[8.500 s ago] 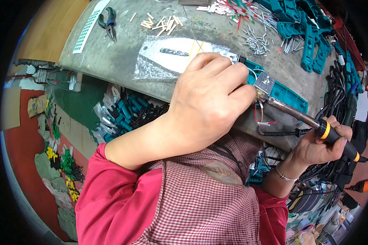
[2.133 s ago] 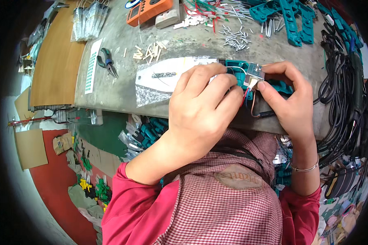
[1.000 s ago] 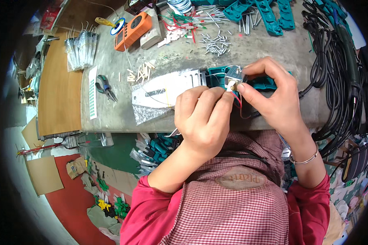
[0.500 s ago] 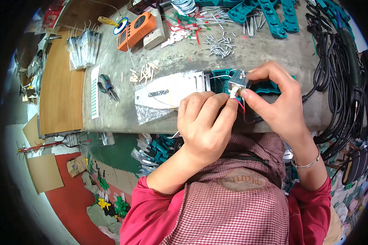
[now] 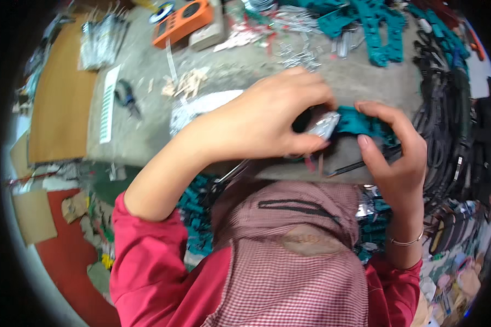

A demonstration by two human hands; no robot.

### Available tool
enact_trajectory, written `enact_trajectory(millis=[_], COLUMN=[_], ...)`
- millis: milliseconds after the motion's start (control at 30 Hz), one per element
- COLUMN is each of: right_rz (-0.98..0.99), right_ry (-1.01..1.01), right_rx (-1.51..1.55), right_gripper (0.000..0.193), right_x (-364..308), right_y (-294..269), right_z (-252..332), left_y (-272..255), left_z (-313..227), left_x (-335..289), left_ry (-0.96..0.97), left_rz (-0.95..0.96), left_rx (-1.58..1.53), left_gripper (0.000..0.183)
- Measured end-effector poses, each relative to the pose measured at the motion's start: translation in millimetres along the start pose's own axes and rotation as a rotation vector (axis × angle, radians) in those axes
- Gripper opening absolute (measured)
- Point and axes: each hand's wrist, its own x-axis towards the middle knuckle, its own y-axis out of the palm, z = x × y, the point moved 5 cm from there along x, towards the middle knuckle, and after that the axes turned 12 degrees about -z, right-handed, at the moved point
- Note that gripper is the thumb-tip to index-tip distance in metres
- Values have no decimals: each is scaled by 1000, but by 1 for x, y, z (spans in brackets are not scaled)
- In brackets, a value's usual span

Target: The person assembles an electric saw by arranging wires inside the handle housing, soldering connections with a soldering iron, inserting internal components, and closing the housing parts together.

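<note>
My left hand (image 5: pixel 273 117) reaches across the bench with its thumb and fingers closed round a small silver metal block (image 5: pixel 325 126). Red and pale wires hang blurred below the block. To its right, my right hand (image 5: pixel 401 144) holds nothing, its thumb and fingers apart at the edge of a teal plastic housing (image 5: pixel 360 122). A black cord (image 5: pixel 346 168) runs beneath that hand. Behind my left forearm, a white flat part in clear plastic wrap (image 5: pixel 202 106) lies partly hidden.
Pliers (image 5: pixel 127 99) and a strip with green dots (image 5: pixel 109 103) lie at the left. Farther back are wooden pegs (image 5: pixel 188 83), an orange meter (image 5: pixel 183 23), loose screws (image 5: pixel 300 56) and teal shells (image 5: pixel 384 35). Black cables (image 5: pixel 442 103) heap at the right.
My left hand has moved up and over the metal block, now gripping it. My right hand has let go of the block and shifted right, fingers spread. The view has shifted and blurred.
</note>
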Motion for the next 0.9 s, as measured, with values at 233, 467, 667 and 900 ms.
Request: enact_trajectory(millis=[233,467,667,900], right_rz=[-235,-74,74,-347], right_ry=[201,147,210,313], right_rx=[-303,-881,-970,-512], right_gripper=[17,37,46,47], right_x=[31,119,135,132], right_y=[-79,-100,-94,-171], right_z=[-58,-129,-194,-260], left_y=[-9,-3,-15,-20], left_z=[12,23,32,26], left_x=[-31,-22,-43,-44], left_ry=[-189,-203,-233,-107], left_rz=[-322,-310,-310,-302], left_rx=[70,13,-63,-71], left_gripper=[40,41,42,35])
